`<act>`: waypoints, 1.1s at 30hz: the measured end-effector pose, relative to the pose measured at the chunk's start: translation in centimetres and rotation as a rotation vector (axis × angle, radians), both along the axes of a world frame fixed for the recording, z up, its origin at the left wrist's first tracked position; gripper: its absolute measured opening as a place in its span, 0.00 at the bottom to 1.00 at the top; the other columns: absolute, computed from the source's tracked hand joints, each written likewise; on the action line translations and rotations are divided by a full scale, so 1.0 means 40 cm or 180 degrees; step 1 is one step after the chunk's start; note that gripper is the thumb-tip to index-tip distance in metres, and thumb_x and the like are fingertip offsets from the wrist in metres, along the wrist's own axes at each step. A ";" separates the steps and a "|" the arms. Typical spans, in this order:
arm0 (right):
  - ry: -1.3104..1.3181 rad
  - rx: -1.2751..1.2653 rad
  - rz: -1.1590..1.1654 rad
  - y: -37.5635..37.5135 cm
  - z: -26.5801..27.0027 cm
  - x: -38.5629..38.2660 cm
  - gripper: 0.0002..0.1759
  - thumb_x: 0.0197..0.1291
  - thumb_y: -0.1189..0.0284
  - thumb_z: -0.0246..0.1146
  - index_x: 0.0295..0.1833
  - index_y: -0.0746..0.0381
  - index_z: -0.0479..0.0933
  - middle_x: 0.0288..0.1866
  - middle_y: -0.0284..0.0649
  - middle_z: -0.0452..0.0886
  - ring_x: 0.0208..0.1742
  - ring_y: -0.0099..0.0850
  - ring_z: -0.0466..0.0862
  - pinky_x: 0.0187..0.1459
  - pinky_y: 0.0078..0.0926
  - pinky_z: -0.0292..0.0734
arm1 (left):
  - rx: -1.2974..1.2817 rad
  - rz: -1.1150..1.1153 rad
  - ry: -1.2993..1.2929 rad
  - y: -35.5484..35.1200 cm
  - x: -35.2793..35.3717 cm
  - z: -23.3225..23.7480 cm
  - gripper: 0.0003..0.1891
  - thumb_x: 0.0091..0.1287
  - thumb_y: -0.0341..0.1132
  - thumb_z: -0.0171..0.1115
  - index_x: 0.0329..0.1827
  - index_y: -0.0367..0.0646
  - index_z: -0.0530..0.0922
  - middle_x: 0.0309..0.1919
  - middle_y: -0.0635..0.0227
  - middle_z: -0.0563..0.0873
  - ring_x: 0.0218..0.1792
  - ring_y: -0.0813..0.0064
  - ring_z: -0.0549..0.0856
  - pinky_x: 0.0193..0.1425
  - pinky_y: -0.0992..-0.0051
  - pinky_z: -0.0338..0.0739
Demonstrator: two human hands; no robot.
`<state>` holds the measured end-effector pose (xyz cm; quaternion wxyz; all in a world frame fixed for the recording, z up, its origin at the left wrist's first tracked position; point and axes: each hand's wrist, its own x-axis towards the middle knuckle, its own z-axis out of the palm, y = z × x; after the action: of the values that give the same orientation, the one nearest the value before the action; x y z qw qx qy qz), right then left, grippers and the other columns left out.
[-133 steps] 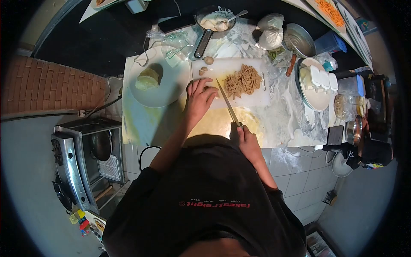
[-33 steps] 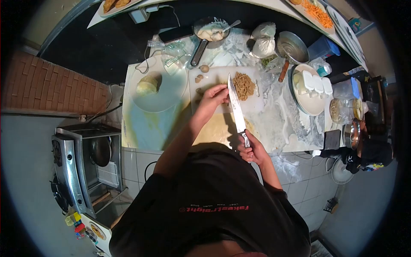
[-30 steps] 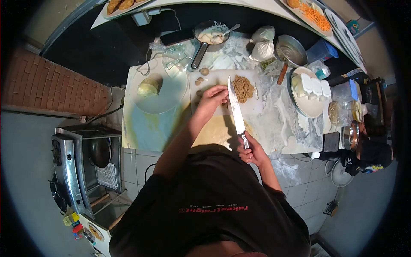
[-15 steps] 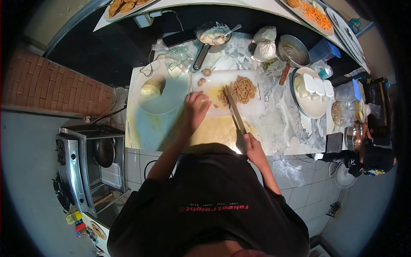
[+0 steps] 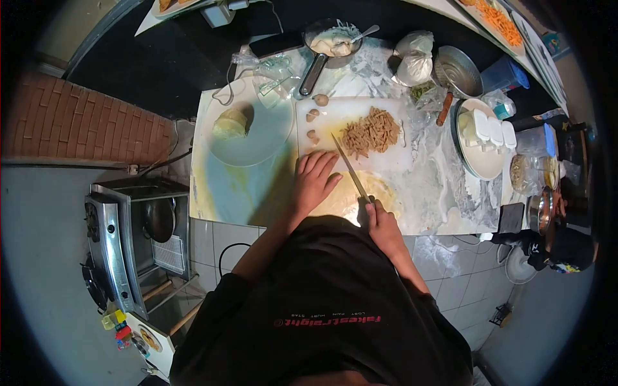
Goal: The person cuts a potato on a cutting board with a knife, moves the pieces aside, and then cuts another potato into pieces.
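Note:
My right hand (image 5: pixel 382 226) is closed around the handle of a long kitchen knife (image 5: pixel 351 168). The blade points up and left, its tip over the white cutting board (image 5: pixel 393 108), just left of a pile of chopped brown pieces (image 5: pixel 373 132). My left hand (image 5: pixel 316 177) lies at the board's lower left edge, fingers stretched out and holding nothing. Above it, a few small round brown pieces (image 5: pixel 313 136) sit along the board's left side. Left of the board, a large pale plate (image 5: pixel 257 145) carries a piece of pale green cabbage (image 5: pixel 230 123).
A saucepan (image 5: pixel 332 45) of creamy mix with a spoon stands at the back. Behind the board are a bag of white powder (image 5: pixel 414 61) and a metal pan (image 5: pixel 458 71). White containers rest on a plate (image 5: pixel 479 161) at right. Another person's arm (image 5: pixel 515 238) shows far right.
The knife has come away from the chopped pile to its left side. My left hand has moved right and down and lies flatter, fingers spread. The view has shifted slightly.

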<state>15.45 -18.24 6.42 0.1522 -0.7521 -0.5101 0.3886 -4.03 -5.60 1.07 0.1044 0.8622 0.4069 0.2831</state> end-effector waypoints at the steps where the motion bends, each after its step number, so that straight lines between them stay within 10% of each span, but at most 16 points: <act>1: 0.0002 0.0012 0.0022 0.001 -0.003 0.001 0.24 0.80 0.57 0.48 0.58 0.69 0.73 0.33 0.67 0.82 0.41 0.67 0.83 0.42 0.60 0.78 | -0.0027 -0.0002 -0.0025 0.003 0.000 -0.001 0.25 0.67 0.44 0.67 0.64 0.40 0.79 0.61 0.67 0.82 0.65 0.64 0.76 0.71 0.61 0.66; 33: -0.0646 0.0144 0.0174 0.008 0.002 -0.024 0.18 0.79 0.59 0.50 0.49 0.65 0.69 0.28 0.64 0.82 0.31 0.65 0.83 0.31 0.61 0.79 | -0.0091 0.0014 0.0166 0.006 -0.005 -0.012 0.29 0.71 0.45 0.64 0.71 0.39 0.73 0.68 0.64 0.78 0.70 0.61 0.73 0.74 0.58 0.63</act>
<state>14.49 -17.94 6.49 0.1060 -0.7698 -0.5519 0.3027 -4.22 -5.36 0.57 0.1054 0.8668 0.4154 0.2549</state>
